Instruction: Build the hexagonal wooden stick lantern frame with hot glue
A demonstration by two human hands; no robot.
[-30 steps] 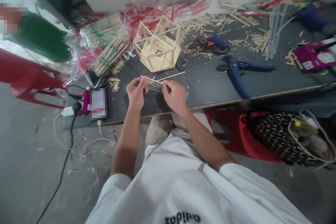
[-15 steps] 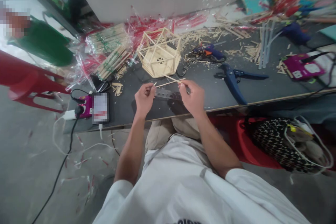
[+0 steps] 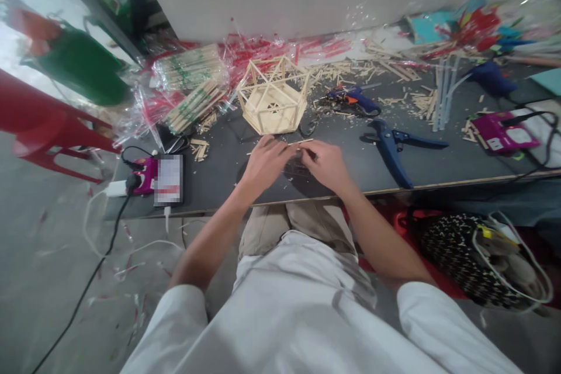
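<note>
My left hand [image 3: 269, 159] and my right hand [image 3: 325, 163] are close together over the near side of the dark table. Between their fingertips is a thin wooden stick [image 3: 303, 142], pinched by both. My left fingers cover most of its left part. Beneath the hands lies a clear ruler [image 3: 297, 169], partly hidden. Just beyond them stands a wooden stick frame [image 3: 274, 106], a many-sided open basket shape with a flat base. It touches neither hand.
Blue cutters [image 3: 392, 149] lie right of my hands, with a blue glue gun [image 3: 360, 100] behind. Bundled sticks [image 3: 195, 104], clear glue sticks [image 3: 442, 96] and scattered offcuts cover parts of the table. A phone [image 3: 169, 180] and a purple power strip [image 3: 144, 175] sit at the left edge.
My hands have come together; half a second ago they were apart, holding two crossing thin sticks. My left hand has moved right and turned palm down. The view has shifted slightly.
</note>
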